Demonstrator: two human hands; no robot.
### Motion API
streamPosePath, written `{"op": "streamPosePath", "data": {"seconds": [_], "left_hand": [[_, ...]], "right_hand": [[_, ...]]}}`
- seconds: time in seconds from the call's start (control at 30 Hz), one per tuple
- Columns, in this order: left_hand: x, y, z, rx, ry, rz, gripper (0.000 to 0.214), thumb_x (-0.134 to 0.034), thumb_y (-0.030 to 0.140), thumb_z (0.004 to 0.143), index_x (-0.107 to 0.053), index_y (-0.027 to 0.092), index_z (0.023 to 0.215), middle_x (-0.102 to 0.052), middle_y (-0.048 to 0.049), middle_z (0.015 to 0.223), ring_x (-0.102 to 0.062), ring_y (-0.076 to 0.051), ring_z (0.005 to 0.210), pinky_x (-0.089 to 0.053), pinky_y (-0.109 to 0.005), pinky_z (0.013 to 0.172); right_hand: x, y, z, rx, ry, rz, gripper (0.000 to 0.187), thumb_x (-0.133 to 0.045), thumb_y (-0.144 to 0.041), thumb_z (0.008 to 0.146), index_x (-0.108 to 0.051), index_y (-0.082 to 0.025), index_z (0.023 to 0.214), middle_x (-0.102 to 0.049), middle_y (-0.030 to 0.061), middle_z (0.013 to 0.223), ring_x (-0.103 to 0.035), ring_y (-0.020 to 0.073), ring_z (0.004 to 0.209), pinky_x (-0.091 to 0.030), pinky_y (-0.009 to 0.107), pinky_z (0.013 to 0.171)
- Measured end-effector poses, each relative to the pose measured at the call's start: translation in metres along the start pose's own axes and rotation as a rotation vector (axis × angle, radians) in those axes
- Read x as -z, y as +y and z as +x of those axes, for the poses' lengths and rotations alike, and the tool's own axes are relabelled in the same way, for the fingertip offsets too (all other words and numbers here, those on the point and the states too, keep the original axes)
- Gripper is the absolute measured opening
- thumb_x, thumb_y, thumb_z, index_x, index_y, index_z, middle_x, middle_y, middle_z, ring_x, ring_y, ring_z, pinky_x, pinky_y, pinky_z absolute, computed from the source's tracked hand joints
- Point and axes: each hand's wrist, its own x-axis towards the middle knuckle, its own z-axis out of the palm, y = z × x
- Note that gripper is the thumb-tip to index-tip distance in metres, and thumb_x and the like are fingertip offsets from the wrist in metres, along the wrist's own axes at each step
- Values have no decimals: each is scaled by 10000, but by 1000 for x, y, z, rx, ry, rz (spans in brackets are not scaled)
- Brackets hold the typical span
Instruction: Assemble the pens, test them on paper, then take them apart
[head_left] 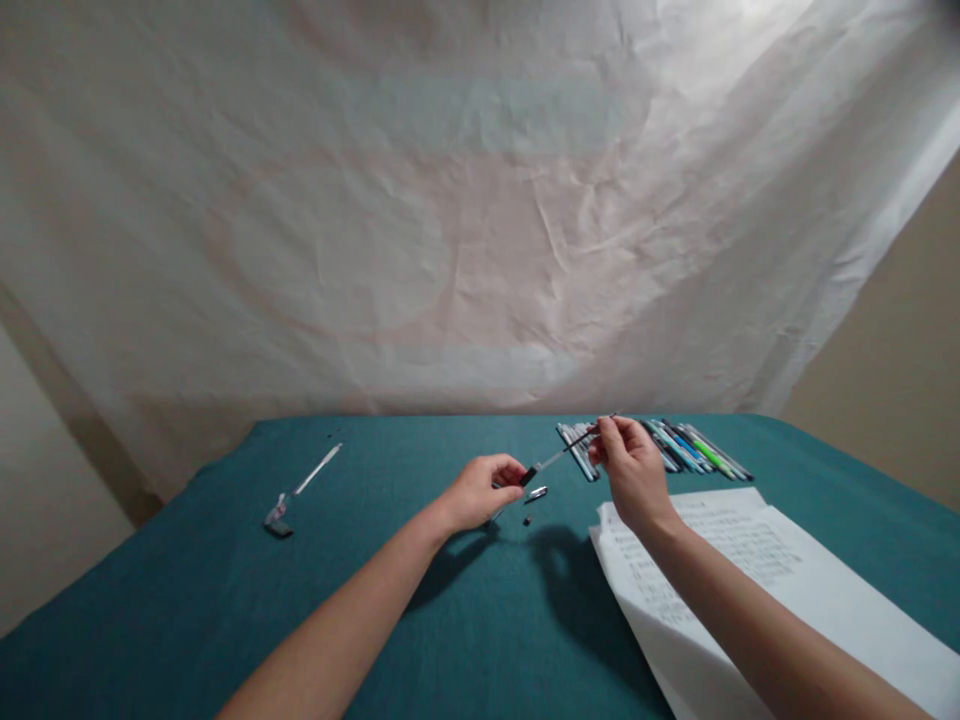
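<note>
Above the middle of the cloth, my left hand (481, 491) is closed on a pen barrel with a black grip (529, 476), most of the barrel hidden by the fingers. A thin pen refill (579, 440), dark toward its far end and clear nearer the grip, runs from the barrel's end up to my right hand (631, 468). My right thumb and fingers pinch that dark end. Just under the grip lie a small shiny pen part (536, 494) and a tiny dark piece (527, 520).
Behind my right hand, several pens (694, 448) lie side by side, with more pens (577, 452) left of it. Written paper sheets (795, 580) lie under my right forearm. At left are a white stick (319, 468) and a dark eraser-like block (278, 527) on the green cloth (375, 460).
</note>
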Motion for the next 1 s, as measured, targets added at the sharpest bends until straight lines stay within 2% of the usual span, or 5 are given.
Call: {"op": "streamPosePath", "data": {"seconds": [0.4,0.67,0.77,0.87,1.0], "left_hand": [[0,1,-1,-27,-15,32,212,-534,186,684,-583,126,881,-603,-29,783,-536,-113,706,-411,-238,679],[0,2,-1,-4,-55,-44,247,-544,202,691,-581,114,919,-619,-49,833,-550,-127,748,-412,-253,714],[0,2,-1,-19,-64,-96,254,-548,204,694,-581,113,929,-621,-61,866,-555,-140,785,-408,-265,741],[1,0,0,-29,-69,-147,264,-551,207,697,-579,114,942,-621,-72,896,-557,-151,811,-406,-275,755],[4,-8,3,0,-20,-185,264,-566,214,691,-585,111,933,-625,-78,898,-560,-155,817,-402,-287,771]], "right_hand": [[-2,-1,-2,45,-3,-51,242,-481,-405,775,-478,-164,795,-469,-46,560,-430,71,485,-347,200,473],[0,0,-1,60,-22,-82,239,-500,-392,765,-490,-155,799,-477,-34,562,-426,72,481,-337,194,457],[-3,0,-5,72,-113,-112,230,-507,-383,760,-497,-154,773,-489,-26,578,-434,71,483,-350,192,461],[-7,6,-10,42,-276,-172,219,-510,-373,755,-508,-154,750,-500,-21,578,-461,79,491,-374,195,474],[-10,26,-17,-11,-464,-374,231,-502,-324,756,-534,-155,910,-582,24,723,-523,105,560,-413,217,517]]}}
